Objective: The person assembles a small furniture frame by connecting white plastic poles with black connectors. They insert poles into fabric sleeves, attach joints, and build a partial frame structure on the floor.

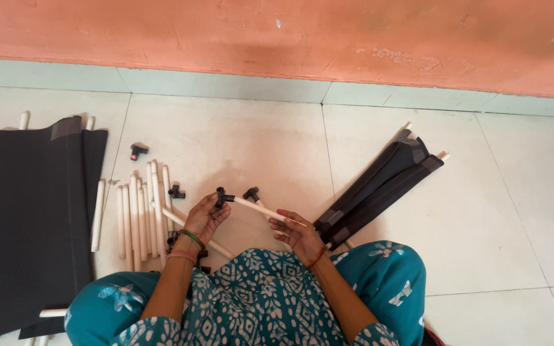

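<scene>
We sat on the tiled floor facing the orange wall, legs folded, with a thin pale rod held across our lap. Our left hand was closed around the rod's far end, where a small black connector sat on it; the fingers curled about the joint. Our right hand pinched the rod's near end between thumb and fingertips, palm turned up. So the rod hung in the air just above our knees, slanting from upper left to lower right.

We judged the rod to be light and stiff, a hollow tube by the look of it, smooth enough to turn in the fingers, so a grip near each end gave the best control. The connector looked like hard plastic, small and easy to drop, best held by its body.

On the floor to our left lay a bundle of like rods side by side, with loose black connectors near them. Along the left edge of the floor a wide dark fabric panel lay flat with rods through its hems. To our right, a folded fabric panel lay aslant, rod tips poking from its far end.
</scene>
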